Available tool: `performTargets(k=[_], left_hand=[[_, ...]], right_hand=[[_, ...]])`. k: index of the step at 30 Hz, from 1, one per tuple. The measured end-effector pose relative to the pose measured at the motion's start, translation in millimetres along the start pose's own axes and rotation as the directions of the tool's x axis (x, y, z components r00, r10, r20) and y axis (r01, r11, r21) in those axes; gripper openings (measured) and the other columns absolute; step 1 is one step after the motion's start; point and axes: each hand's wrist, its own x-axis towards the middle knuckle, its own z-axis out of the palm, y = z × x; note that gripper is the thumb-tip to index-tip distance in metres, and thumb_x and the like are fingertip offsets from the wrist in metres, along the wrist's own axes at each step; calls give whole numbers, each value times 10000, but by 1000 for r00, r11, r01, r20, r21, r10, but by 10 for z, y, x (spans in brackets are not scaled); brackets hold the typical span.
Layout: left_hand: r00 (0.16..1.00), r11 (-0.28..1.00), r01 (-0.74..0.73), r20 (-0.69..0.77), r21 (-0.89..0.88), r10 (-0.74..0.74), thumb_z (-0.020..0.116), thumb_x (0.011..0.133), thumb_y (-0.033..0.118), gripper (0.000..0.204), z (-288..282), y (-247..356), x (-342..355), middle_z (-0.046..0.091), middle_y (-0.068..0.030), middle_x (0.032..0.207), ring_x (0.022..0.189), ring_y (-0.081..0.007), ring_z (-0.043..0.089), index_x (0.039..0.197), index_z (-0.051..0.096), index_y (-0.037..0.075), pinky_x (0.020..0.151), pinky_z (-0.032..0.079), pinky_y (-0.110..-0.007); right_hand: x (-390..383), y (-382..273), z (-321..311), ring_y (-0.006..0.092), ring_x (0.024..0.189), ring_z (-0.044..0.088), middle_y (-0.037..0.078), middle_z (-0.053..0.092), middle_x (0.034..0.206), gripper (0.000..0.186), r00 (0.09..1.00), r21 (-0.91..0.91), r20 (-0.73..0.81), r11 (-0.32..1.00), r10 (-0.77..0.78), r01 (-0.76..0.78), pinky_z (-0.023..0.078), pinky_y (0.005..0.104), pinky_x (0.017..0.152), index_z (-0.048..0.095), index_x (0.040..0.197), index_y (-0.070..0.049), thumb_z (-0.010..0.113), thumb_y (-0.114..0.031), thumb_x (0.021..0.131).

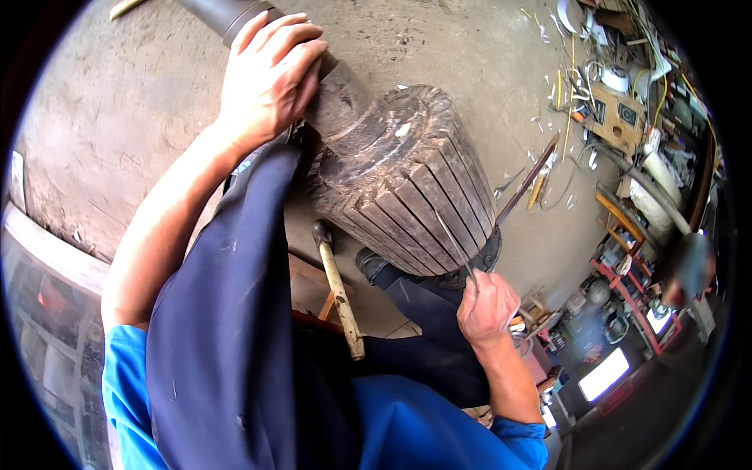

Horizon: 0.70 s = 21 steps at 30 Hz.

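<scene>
A large, dirty slotted rotor (407, 200), probably from an electric motor, lies tilted before me with its long grooves facing my right side. Over its thick dark shaft (345, 110), at the upper left, the fingers of my left hand (272, 77) are wrapped. My right hand (487, 307) is closed round a thin metal rod (454, 244), whose far end lies along the grooves; I cannot make out whether it sits inside one. A hammer (338, 290) with a worn wooden handle rests near my leg, left of the rotor's lower end.
Long strips or bars (533, 176) lie on the concrete floor (133, 133) right of the rotor. Beyond them, cables, scraps and a wooden board (617, 117) pile up along the right side. A red metal frame (627, 301) stands at the lower right, and a pale ledge (59, 251) at left.
</scene>
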Motion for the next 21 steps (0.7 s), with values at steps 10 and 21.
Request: performTargets(k=[10, 21], left_hand=[[997, 998, 57, -55, 8, -57, 721, 896, 165, 264, 88, -20, -29, 686, -21, 1234, 1301, -231, 600, 1156, 713, 122, 1210, 342, -486], [996, 998, 60, -69, 11, -59, 716, 925, 186, 235, 131, -29, -50, 703, -16, 1231, 1293, -217, 613, 1152, 730, 126, 1205, 346, -470]], right_hand=[[110, -115, -176, 279, 552, 566, 99, 541, 699, 225, 994, -42, 69, 995, -83, 86, 433, 393, 484, 640, 1037, 40, 759, -38, 864], [-28, -80, -8, 247, 583, 595, 71, 551, 727, 199, 980, -146, 192, 989, 43, -15, 476, 367, 526, 683, 1017, 4, 766, -79, 856]])
